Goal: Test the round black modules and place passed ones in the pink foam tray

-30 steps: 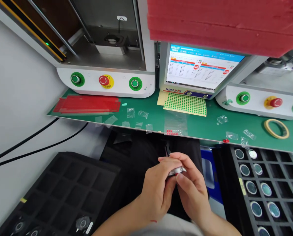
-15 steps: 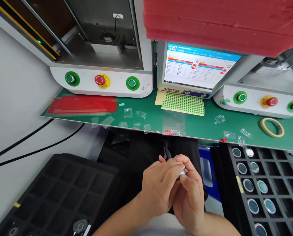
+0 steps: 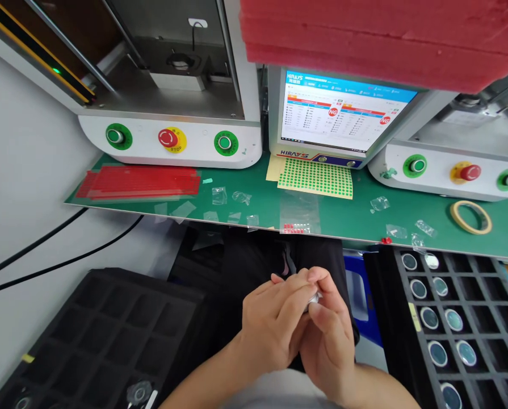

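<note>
My left hand (image 3: 273, 321) and my right hand (image 3: 328, 335) meet over my lap, below the green bench edge. Both are closed around a small round silver part (image 3: 314, 297), of which only a sliver shows between the fingertips. My left fingers curl over its top, my right thumb and fingers press on its right side. A black compartment tray (image 3: 411, 329) at my right holds several round glass lenses (image 3: 429, 317). Another black tray (image 3: 109, 335) at my left holds a few metal parts (image 3: 139, 392) near the bottom.
A green bench mat (image 3: 347, 213) carries red sticker sheets (image 3: 138, 182), a green dot sticker sheet (image 3: 315, 178), a tape roll (image 3: 470, 216) and scraps of clear film. Behind stand two white machines with green and red buttons, and a monitor (image 3: 336, 116). Red foam (image 3: 381, 34) hangs overhead.
My hands have closed more tightly over the silver part, hiding most of it. The view has drifted slightly, so the bench and machines sit a little further left and up.
</note>
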{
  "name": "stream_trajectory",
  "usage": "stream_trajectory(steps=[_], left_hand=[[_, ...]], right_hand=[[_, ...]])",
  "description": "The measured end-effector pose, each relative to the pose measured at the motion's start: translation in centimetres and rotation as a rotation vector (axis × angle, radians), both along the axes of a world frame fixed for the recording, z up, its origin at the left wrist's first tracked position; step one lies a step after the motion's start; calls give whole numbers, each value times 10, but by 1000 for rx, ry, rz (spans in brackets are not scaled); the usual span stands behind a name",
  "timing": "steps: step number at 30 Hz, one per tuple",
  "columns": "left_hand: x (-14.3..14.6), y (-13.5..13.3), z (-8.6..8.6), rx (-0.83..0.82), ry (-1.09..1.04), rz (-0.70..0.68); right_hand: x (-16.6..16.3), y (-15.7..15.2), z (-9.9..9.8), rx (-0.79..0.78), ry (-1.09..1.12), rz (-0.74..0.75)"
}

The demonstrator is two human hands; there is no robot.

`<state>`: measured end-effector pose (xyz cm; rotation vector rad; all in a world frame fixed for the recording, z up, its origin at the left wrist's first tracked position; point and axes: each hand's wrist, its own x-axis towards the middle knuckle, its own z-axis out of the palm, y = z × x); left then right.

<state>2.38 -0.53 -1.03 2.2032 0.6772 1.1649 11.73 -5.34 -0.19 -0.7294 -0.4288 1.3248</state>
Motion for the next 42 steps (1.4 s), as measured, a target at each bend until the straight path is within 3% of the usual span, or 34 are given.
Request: stream_trajectory(steps=[2, 5, 7, 9, 13, 16, 21, 30, 42], left_hand=[[-3, -2, 5, -388, -153, -109], [-6, -3, 14, -1079, -543, -326], [-6, -3, 19, -1346, -760, -450], [-4, -2, 22, -1473, -843, -513], [-2, -6, 20, -1574, -826, -507], [0, -9, 14, -1604, -837, -532], [3, -10, 10, -1571, -865, -665], [5, -13, 11, -1563, -937, -660], [6, -10, 11, -1567, -949, -708]], right_hand=[[7, -5, 2, 0, -116, 54], [18, -14, 1, 96, -475, 64], [23, -19, -2, 183, -744, 10], [28, -19, -6, 277, -898, -29], [36, -10, -8, 508, -971, 10], [43, -3, -7, 563, -1007, 33], [49, 4, -13, 586, -971, -15], [42, 10, -21, 505, -798, -37], [40, 4, -23, 478, -801, -63]])
